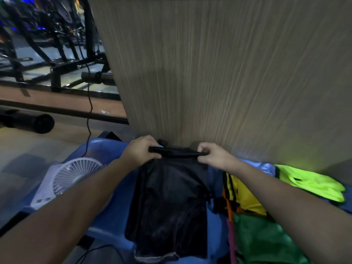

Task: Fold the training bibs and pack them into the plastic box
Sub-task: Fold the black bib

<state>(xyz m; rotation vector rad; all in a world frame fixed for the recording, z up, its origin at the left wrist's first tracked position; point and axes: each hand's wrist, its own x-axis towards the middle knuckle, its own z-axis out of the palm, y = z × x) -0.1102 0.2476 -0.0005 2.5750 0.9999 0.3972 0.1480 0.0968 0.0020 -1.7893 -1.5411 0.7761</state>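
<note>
While the left hand (142,149) and right hand (213,154) pinch its far edge taut, the black mesh bib (169,197) hangs flat, ready for folding.

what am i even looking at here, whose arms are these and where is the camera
There is one picture, taken by a wide-angle camera worn on a person's head, looking forward and down, so the two bare arms are their own. The left hand and the right hand each grip an end of the top edge of a black bib, which hangs down over a blue surface. To the right lie more bibs: a neon green bib, a yellow bib and a dark green bib. A white fan sits on the left.
</note>
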